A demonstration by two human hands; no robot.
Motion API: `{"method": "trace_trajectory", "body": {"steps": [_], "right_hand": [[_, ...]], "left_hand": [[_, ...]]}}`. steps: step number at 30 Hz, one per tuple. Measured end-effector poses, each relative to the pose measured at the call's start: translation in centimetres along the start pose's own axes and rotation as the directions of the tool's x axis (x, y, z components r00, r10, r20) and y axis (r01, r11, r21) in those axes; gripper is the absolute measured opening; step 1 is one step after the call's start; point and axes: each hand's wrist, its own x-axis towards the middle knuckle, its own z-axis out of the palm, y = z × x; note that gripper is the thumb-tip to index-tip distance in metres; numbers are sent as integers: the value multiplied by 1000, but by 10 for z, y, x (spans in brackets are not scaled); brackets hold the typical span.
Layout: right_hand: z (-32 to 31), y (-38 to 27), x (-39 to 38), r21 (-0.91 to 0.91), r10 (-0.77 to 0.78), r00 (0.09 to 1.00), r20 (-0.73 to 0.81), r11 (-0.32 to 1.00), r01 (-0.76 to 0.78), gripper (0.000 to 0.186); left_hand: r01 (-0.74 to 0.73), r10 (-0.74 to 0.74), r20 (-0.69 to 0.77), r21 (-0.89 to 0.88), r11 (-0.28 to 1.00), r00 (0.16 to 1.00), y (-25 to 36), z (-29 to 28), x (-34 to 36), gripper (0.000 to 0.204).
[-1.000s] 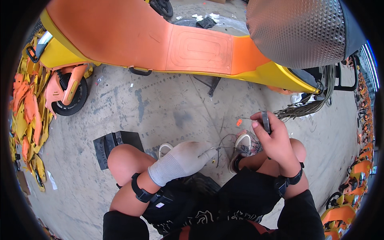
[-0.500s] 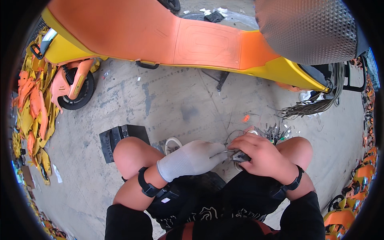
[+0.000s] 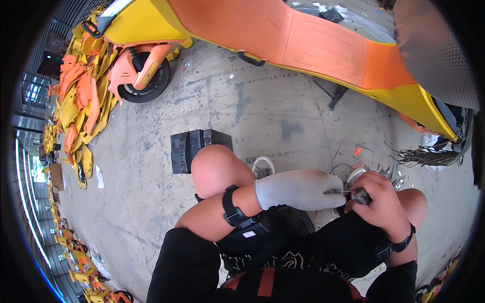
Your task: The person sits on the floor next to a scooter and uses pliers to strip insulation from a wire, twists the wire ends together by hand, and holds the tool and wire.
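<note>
My left hand (image 3: 305, 189), in a pale knitted glove, is closed with its fingertips pinched on a thin wire (image 3: 346, 191). The wire spans the small gap to a dark hand tool (image 3: 360, 196) with a blunt head; its exact kind is hard to make out. My bare right hand (image 3: 386, 202) is wrapped round that tool, hiding most of it. Both hands are held close together above the gap between my knees.
A yellow and orange scooter (image 3: 323, 55) stands across the far side, a bundle of wires (image 3: 429, 154) hanging off its right end. A black box (image 3: 186, 154) sits by my left knee. Cut wire scraps (image 3: 391, 174) lie near my right foot. Body panels (image 3: 83, 106) are piled at left.
The view has swung left, so everything sits further right in it. The tool in my right hand has turned, its blunt end now facing the glove. Both hands keep their hold.
</note>
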Motion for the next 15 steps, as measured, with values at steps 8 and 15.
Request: {"method": "trace_trajectory", "body": {"steps": [8, 15], "right_hand": [[-14, -4, 3, 3, -40, 998, -54, 999, 40, 28], [-25, 15, -3, 2, 12, 996, -86, 1000, -12, 25]], "left_hand": [[-484, 529, 25, 442, 755, 848, -39, 33, 3, 21], [-165, 195, 392, -111, 980, 899, 7, 5, 7, 39]]}}
